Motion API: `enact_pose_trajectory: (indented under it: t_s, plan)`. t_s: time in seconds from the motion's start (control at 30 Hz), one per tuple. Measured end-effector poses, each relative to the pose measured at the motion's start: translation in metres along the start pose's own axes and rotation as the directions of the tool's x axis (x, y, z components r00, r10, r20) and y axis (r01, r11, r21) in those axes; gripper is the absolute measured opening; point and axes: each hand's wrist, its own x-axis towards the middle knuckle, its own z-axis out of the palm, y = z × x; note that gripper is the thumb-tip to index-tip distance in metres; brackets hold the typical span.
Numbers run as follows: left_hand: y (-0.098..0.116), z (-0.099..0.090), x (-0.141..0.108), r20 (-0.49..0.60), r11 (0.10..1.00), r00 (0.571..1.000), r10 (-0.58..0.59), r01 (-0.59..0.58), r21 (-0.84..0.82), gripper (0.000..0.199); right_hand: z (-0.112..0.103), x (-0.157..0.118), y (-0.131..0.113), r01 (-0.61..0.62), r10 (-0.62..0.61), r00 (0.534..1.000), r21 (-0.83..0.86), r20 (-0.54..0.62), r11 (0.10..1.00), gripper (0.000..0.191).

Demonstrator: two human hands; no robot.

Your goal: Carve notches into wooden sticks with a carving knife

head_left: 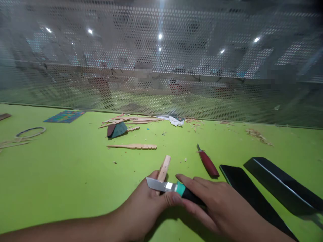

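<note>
My left hand [145,206] is closed around a short wooden stick [165,167] whose upper end sticks out away from me, with small dark marks on its face. In my right hand [214,198] is a utility knife [190,195] with a dark handle and a teal collar. Its blade points left and lies across the stick, close above my left fingers; whether the edge touches the wood I cannot tell. My left thumb rests by the base of the blade. Beyond my hands lies a carved wooden stick [142,146] with notches along one side.
A red-handled carving knife [209,164], a black phone [242,181] and a dark box-shaped object [280,181] lie to the right. Folded sandpaper [118,130], thin wooden sticks [141,119], white tissue [176,121] and shavings [258,136] lie before a perforated metal screen [161,84]. A tape ring [30,132] is at left.
</note>
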Motion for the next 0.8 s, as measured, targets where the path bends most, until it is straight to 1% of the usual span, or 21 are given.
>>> enact_pose_trajectory:
  t_s: [0.07, 0.1, 0.2, 0.27, 0.4, 0.5, 0.57, 0.63, 0.7, 0.77, 0.8]
  plan:
    - [-0.003, 0.001, 0.000, -0.008, 1.000, 1.000, 0.010, -0.010, -0.007, 0.050, 0.003, -0.001, -0.002, 0.014, -0.015, 0.998, -0.022, -0.055, 1.000, 0.041]
    - [-0.005, 0.001, 0.000, -0.030, 1.000, 0.999, 0.017, -0.016, 0.009, 0.049, 0.004, -0.002, -0.003, 0.010, -0.012, 0.996, -0.023, -0.084, 1.000, 0.043]
    - [-0.008, 0.001, 0.001, -0.116, 0.997, 0.993, 0.026, -0.018, 0.073, 0.047, 0.009, -0.004, -0.004, -0.045, 0.044, 0.986, -0.003, -0.161, 0.999, 0.048]
    - [-0.009, 0.000, 0.001, -0.149, 0.994, 0.989, 0.018, -0.002, 0.109, 0.047, 0.013, -0.005, -0.005, -0.091, 0.091, 0.978, 0.007, -0.190, 0.996, 0.047]
    - [-0.006, -0.003, 0.004, -0.148, 0.976, 0.989, -0.002, 0.035, 0.217, 0.043, 0.020, -0.004, -0.009, -0.137, 0.129, 0.970, -0.027, -0.205, 0.990, 0.044]
    - [-0.004, -0.001, 0.004, -0.151, 0.973, 0.989, 0.002, 0.033, 0.229, 0.043, 0.016, 0.003, -0.008, -0.161, 0.148, 0.962, -0.038, -0.230, 0.986, 0.046]
    - [-0.005, 0.000, 0.003, -0.195, 0.971, 0.981, -0.020, 0.066, 0.231, 0.047, 0.007, 0.008, 0.000, -0.228, 0.210, 0.939, -0.035, -0.274, 0.973, 0.049]
    - [-0.006, 0.001, 0.002, -0.247, 0.952, 0.968, -0.040, 0.111, 0.284, 0.051, -0.004, 0.012, 0.013, -0.356, 0.299, 0.871, -0.083, -0.390, 0.931, 0.055]
    - [-0.006, 0.000, 0.001, -0.257, 0.921, 0.966, -0.035, 0.131, 0.367, 0.052, -0.011, 0.013, 0.027, -0.410, 0.316, 0.841, -0.136, -0.439, 0.902, 0.060]
    - [-0.003, -0.001, 0.000, -0.229, 0.905, 0.973, -0.026, 0.121, 0.407, 0.051, -0.014, 0.011, 0.035, -0.372, 0.303, 0.861, -0.098, -0.409, 0.923, 0.057]
    - [-0.002, -0.002, 0.000, -0.209, 0.912, 0.977, -0.042, 0.123, 0.390, 0.050, -0.013, 0.010, 0.037, -0.345, 0.289, 0.870, -0.075, -0.398, 0.936, 0.054]
